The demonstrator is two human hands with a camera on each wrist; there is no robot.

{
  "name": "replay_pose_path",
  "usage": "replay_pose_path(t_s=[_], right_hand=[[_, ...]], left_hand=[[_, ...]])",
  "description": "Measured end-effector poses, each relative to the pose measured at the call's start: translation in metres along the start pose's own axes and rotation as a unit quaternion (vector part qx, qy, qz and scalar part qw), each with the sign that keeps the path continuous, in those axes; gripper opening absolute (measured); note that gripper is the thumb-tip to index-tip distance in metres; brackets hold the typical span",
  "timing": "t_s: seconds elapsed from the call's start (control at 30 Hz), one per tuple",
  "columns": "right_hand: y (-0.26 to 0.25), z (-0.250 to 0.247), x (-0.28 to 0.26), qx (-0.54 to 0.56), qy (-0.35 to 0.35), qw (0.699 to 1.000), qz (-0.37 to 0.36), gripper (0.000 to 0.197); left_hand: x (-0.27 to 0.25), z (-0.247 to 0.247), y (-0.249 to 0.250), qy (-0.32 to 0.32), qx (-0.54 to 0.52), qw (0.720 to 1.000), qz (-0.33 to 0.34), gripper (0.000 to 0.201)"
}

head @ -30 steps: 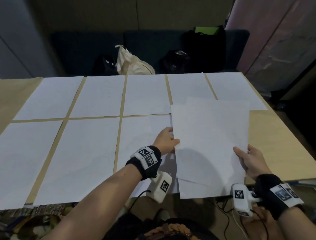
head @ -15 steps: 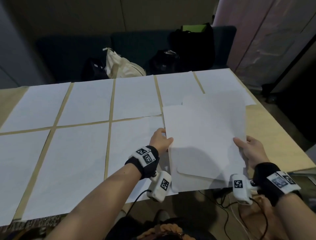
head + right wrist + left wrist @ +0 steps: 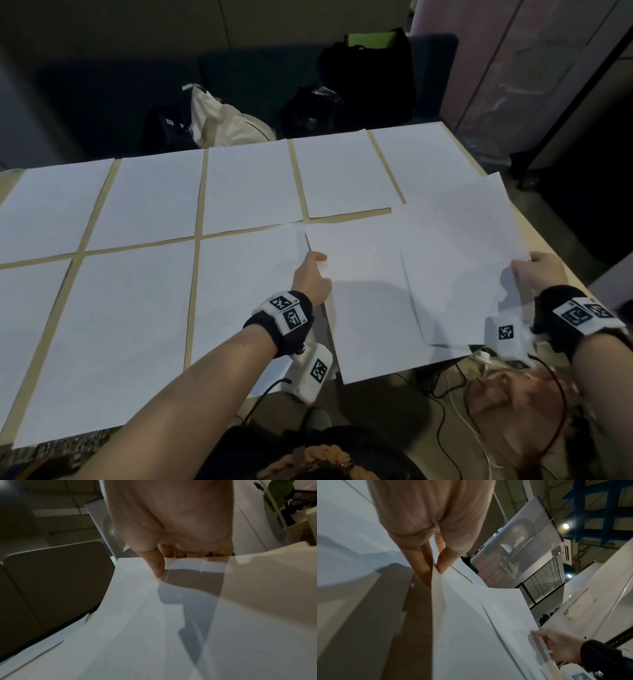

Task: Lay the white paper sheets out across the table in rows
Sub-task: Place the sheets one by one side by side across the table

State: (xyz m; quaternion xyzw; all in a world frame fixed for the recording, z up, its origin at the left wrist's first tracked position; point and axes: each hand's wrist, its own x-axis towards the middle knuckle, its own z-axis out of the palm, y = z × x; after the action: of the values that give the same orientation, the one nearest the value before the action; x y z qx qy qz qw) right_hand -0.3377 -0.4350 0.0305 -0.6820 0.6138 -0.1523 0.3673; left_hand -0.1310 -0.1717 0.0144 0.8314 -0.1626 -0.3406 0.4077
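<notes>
Paper nearly covers the table (image 3: 548,240) at this point: a far row of five sheets (image 3: 250,188) and a near row of three more (image 3: 109,329), with thin strips of bare wood showing between them.

The left hand (image 3: 310,279) is pinching the left edge of a fourth sheet (image 3: 370,308) in the near row, thumb on top and fingers underneath, which is really clear from the left wrist view (image 3: 440,555). That edge is just beside the third sheet of the near row, slightly lifted, and the sheet's near end hangs past the table edge.

The right hand (image 3: 541,274) is gripping the right edge of another sheet (image 3: 462,260), thumb on top with the fingers curled under it. This one is held up off the table at a tilt, overlapping the right part of the fourth sheet and covering the near corner of the last far-row sheet.

Behind the table there's a dark sofa (image 3: 274,78) with a cream tote (image 3: 222,120) and a few black bags (image 3: 370,68) on it.
</notes>
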Motion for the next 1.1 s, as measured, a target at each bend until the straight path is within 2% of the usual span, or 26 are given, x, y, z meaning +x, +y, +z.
replay_pose_path(t_s=[0.23,0.3,0.43,0.53,0.63,0.7,0.83,0.93,1.07,1.1], right_hand=[[0.005,-0.010,0.028,-0.118,0.101,0.987,0.031,0.043],[0.001,-0.005,0.023,-0.165,0.102,0.981,-0.007,0.045],[-0.010,0.022,-0.007,-0.229,-0.038,0.963,-0.134,0.035],[-0.009,0.041,-0.026,-0.262,-0.142,0.944,-0.142,0.040],[-0.006,0.048,-0.033,-0.285,-0.168,0.934,-0.136,0.052],[-0.005,0.046,-0.031,-0.289,-0.167,0.934,-0.130,0.055],[-0.002,0.040,-0.024,-0.295,-0.157,0.935,-0.120,0.053],[0.000,0.043,-0.025,-0.260,-0.147,0.947,-0.118,0.051],[0.007,0.049,-0.026,-0.261,-0.174,0.942,-0.118,0.054],[0.009,0.050,-0.024,-0.262,-0.171,0.942,-0.118,0.053]], left_hand=[[-0.003,0.007,0.003,-0.011,0.088,0.996,0.015,0.050],[-0.005,0.012,0.006,-0.015,0.145,0.989,0.032,0.057],[-0.010,0.025,0.012,-0.006,0.299,0.951,0.079,0.067],[-0.010,0.030,0.014,-0.074,0.365,0.920,0.121,0.066],[-0.010,0.034,0.011,-0.157,0.426,0.881,0.132,0.075],[-0.010,0.035,0.007,-0.181,0.447,0.866,0.129,0.080],[-0.011,0.033,0.003,-0.190,0.443,0.866,0.132,0.083],[-0.012,0.033,0.002,-0.191,0.444,0.866,0.130,0.083],[-0.012,0.033,0.000,-0.175,0.395,0.892,0.131,0.082],[-0.012,0.033,0.001,-0.173,0.395,0.892,0.137,0.082]])
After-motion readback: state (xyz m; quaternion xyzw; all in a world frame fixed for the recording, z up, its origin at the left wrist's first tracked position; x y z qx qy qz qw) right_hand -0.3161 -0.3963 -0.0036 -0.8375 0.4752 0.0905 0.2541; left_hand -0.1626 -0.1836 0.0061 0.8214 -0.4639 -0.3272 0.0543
